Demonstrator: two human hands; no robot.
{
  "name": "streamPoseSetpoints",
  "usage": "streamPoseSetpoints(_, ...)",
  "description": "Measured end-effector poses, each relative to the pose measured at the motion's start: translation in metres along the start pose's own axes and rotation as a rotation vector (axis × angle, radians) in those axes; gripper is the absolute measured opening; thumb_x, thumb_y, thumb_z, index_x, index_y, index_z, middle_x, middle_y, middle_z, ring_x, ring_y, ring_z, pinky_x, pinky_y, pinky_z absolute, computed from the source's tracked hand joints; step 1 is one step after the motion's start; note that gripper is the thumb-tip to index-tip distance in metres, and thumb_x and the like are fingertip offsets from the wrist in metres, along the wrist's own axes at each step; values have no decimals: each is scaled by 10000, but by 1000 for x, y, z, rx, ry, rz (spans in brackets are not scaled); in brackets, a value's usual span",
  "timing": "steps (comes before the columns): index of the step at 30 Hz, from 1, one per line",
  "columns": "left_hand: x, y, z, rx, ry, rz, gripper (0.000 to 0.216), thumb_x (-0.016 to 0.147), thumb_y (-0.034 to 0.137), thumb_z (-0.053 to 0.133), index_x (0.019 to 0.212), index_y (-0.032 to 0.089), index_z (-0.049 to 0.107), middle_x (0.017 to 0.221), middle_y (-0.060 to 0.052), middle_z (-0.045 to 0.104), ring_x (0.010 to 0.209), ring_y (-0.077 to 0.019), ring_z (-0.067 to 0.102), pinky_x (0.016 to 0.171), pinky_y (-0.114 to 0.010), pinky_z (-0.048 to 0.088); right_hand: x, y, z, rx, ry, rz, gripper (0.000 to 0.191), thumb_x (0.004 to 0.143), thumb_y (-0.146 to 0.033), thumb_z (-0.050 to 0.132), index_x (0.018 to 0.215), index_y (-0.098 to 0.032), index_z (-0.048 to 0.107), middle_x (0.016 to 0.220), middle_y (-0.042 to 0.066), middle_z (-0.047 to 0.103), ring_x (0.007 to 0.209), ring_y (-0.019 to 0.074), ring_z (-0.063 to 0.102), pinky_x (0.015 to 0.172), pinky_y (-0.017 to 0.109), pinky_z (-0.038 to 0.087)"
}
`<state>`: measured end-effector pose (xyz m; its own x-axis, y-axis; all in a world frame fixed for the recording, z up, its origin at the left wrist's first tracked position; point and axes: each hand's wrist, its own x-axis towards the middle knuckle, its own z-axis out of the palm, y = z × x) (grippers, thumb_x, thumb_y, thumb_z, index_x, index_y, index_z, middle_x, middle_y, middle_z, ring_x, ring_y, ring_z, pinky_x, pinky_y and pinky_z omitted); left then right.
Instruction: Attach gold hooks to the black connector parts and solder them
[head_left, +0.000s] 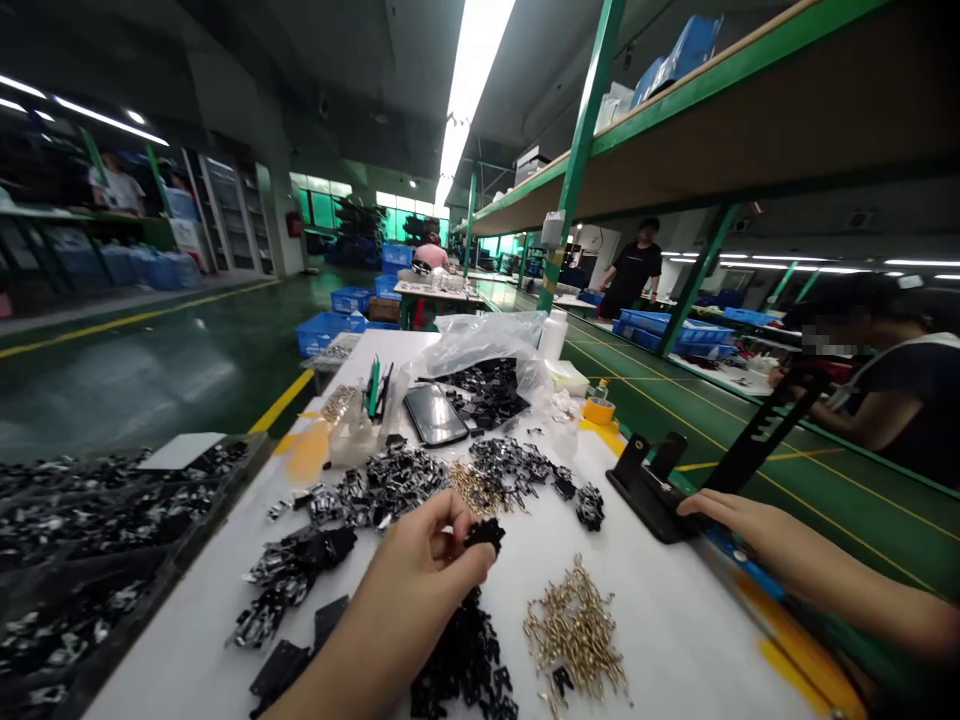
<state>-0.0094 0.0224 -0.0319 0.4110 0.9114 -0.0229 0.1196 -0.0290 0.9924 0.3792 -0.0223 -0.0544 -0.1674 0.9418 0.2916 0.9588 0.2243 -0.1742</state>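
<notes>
My left hand [420,575] is over the near middle of the white table [660,630], closed in a pinch on a small black part [486,535] with a jagged edge. Below it is a heap of black parts [469,655]. My right hand [727,512] is at a black bench fixture [649,500] at the table's right side. Its fingers are drawn together with their tips at the fixture's base; whatever they pinch is hidden. Between the hands lies a pile of small brass-coloured hooked pieces [576,630]. Behind the left hand are black-and-silver clips [390,485] and more brass-coloured pieces [472,487].
A phone [435,414], a clear plastic bag [487,340], a white bottle [553,335] and yellow tape [598,410] stand farther back. Dark bins of parts [112,540] adjoin the left edge. A green shelf frame [581,150] rises behind; a co-worker [892,380] sits at right.
</notes>
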Motion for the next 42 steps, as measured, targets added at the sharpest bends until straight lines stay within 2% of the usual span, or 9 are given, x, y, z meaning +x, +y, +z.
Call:
streamPoseSetpoints(5, -1, -4, -1, -18, 12, 11, 232, 756, 198, 538, 670, 217, 323, 686, 55, 420, 599, -104, 414, 608, -245, 389, 19, 6, 24, 0, -81, -104, 369, 834, -105, 386, 1036, -236, 666, 1024, 66, 702, 909, 237, 675, 789, 332, 526)
streamPoseSetpoints(13, -4, 0, 2, -14, -14, 4, 223, 746, 201, 538, 669, 220, 329, 683, 56, 410, 603, -108, 420, 601, -236, 384, 17, 14, 41, -124, -86, -13, 272, 824, -196, 435, 1021, -230, 621, 926, 76, 689, 731, 218, 680, 639, 321, 516)
streamPoseSetpoints(18, -4, 0, 1, 1, -12, -1, 243, 762, 220, 548, 672, 220, 322, 690, 56, 415, 610, -110, 435, 608, -241, 386, 14, 20, 44, -183, -59, 26, 291, 797, -161, 412, 1031, -214, 576, 944, 83, 701, 761, 234, 681, 642, 320, 493)
streamPoseSetpoints(21, -4, 1, 1, -2, -4, 0, 243, 772, 217, 560, 686, 215, 332, 714, 53, 427, 629, -107, 433, 612, -241, 379, 15, 15, 34, -224, -24, 27, 255, 801, -239, 446, 995, -196, 606, 794, 95, 705, 649, 259, 669, 539, 319, 448)
streamPoseSetpoints(27, -8, 9, 3, 107, 88, 57, 161, 802, 190, 553, 734, 207, 408, 802, 42, 490, 609, -84, 438, 542, -209, 348, 60, -53, -11, -197, 138, -18, 192, 802, -379, 513, 800, -218, 617, 544, 41, 593, 418, 181, 517, 385, 248, 147)
streamPoseSetpoints(30, -11, 6, 6, 215, 200, 254, 108, 828, 157, 530, 787, 225, 456, 842, 32, 539, 767, -115, 538, 669, -227, 447, 90, -110, -13, -3, 220, -95, 176, 854, -363, 499, 873, -214, 589, 623, 4, 608, 489, 131, 510, 434, 234, 280)
streamPoseSetpoints(34, -16, -2, 10, 347, 258, 504, 221, 823, 72, 517, 908, 267, 457, 934, 24, 592, 924, -124, 582, 822, -257, 487, 98, -167, 18, 342, 262, -263, 194, 936, -292, 374, 901, -189, 535, 643, -15, 564, 557, 104, 516, 508, 219, 410)
streamPoseSetpoints(38, -19, -8, 11, 407, 257, 677, 330, 775, 14, 524, 969, 269, 445, 922, 8, 576, 890, -131, 599, 783, -261, 511, 74, -183, 42, 591, 250, -423, 112, 906, -181, 410, 939, -201, 515, 690, -9, 558, 592, 108, 514, 532, 235, 443)
streamPoseSetpoints(42, -18, -9, 10, 441, 218, 736, 343, 742, -32, 513, 931, 248, 455, 916, -2, 571, 896, -133, 595, 793, -264, 499, 57, -185, 40, 797, 197, -549, 255, 832, -94, 507, 1059, -202, 465, 796, 16, 546, 645, 120, 495, 546, 248, 455)
